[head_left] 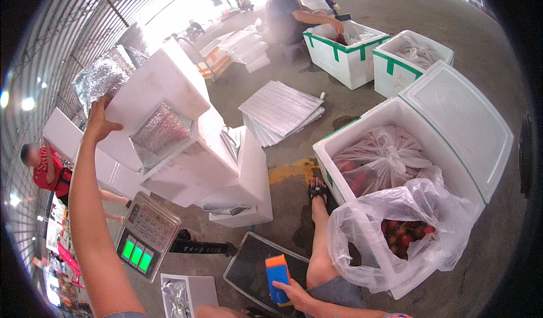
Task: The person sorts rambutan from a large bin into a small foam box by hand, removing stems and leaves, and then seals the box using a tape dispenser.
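My left hand point(99, 121) reaches up at the left, its fingers over the rim of a tall white foam box point(164, 83) and its thumb against the outer wall. Silver foil lining point(104, 76) shows above the rim beside those fingers. Low in the middle, my right hand point(295, 296) is closed around a blue and orange block-shaped thing point(278, 279), whose kind I cannot make out. It is held above the dark platform point(254, 270) of a scale. The scale's display point(148, 236), lit green, stands beside my left forearm.
On the right, an open foam box point(325, 154) holds knotted plastic bags and an open bag point(350, 233) of red, rambutan-like fruit. Foil-lined boxes point(192, 171) are stacked at left centre. Foam sheets point(280, 110) lie on the floor. Another person point(285, 15) reaches into a box point(350, 69) behind.
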{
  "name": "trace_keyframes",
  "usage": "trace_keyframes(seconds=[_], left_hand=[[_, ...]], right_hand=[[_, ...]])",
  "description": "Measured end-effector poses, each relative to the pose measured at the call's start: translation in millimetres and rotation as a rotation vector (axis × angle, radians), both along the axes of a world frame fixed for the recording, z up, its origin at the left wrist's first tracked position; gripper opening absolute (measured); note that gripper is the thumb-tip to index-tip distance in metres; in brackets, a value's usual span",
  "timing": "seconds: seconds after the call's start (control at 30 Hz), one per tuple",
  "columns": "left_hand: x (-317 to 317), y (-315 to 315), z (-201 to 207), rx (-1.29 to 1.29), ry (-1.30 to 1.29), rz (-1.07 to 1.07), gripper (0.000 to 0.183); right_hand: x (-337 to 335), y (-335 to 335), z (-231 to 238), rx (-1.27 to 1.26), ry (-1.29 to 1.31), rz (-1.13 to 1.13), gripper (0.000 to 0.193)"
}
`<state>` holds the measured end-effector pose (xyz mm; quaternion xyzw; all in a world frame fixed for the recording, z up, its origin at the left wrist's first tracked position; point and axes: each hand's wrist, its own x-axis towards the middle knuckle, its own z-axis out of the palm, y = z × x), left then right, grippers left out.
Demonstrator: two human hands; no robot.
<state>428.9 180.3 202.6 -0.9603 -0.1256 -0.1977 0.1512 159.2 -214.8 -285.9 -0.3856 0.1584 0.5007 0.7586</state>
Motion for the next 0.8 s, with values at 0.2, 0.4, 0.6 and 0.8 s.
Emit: trace_keyframes(seconds=[0.2, 0.4, 0.6, 0.8], left_hand=[[-0.7, 13.5, -2.5, -0.099, -0.083, -0.076, 0.098], [-7.9, 12.4, -17.1, -0.046, -0.290, -0.181, 0.095], [-17.6, -44.0, 52.1, 0.212, -0.559, -0.221, 0.089], [-94.8, -125.6, 122.8, 0.195, -0.516, -0.332, 0.086]], right_hand=[[-5.4, 17.7, -17.7, -0.057, 0.033, 0.010, 0.049], [3.2, 12.6, -4.9, -0.043, 0.063, 0.030, 0.052], [-1.9, 14.6, -15.7, -0.028, -0.076, -0.117, 0.040], [2.4, 7.7, -14.9, -0.075, -0.224, -0.219, 0.046]])
